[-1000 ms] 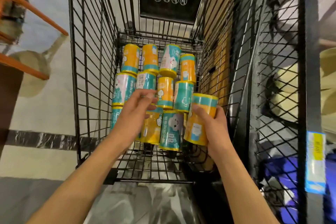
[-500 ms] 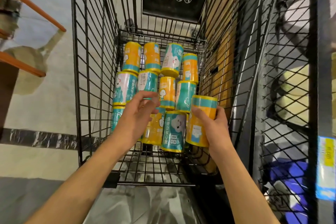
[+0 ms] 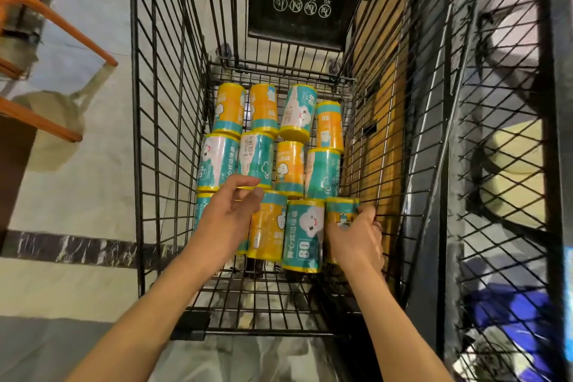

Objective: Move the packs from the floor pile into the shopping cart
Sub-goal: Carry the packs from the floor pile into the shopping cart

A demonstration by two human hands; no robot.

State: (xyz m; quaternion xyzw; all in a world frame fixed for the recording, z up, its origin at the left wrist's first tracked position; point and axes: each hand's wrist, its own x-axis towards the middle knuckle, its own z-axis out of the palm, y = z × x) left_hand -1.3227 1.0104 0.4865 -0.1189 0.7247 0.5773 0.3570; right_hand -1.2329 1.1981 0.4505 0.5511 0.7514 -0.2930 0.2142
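Head view: my right hand gripped a glossy cylindrical pack against the black wire cart wall, frame center; left hand hovered open over neighbouring packs.

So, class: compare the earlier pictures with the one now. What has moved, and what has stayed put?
The right hand has lowered its pack from above the rows down into the gap at the right end of the nearest row, beside the cart's side wall, and still grips it. The left hand stays open over the left packs, holding nothing. The other packs in the cart lie as before.
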